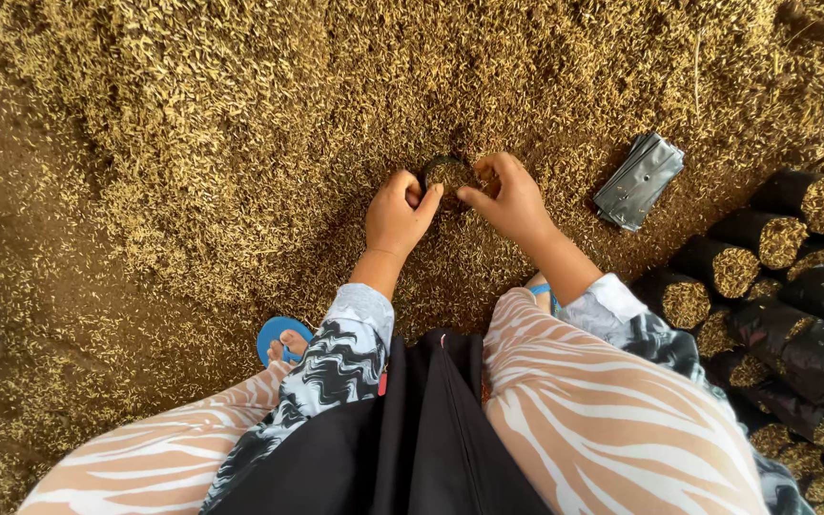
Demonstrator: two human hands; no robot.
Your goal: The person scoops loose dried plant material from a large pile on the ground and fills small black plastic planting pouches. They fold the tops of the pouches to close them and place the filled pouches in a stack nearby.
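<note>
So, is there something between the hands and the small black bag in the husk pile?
Nothing visible. The left hand and right hand already pinch the rim of the small black bag, which sits in the husk pile with its mouth open.

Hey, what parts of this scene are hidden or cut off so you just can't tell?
- Small black bag, head view: only its rim shows; both hands and husk hide the rest.
- Left hand, right hand: fingertips curl out of sight.
- Filled black bags: cut off by the right edge.
- Right foot: hidden behind the forearm.
</note>
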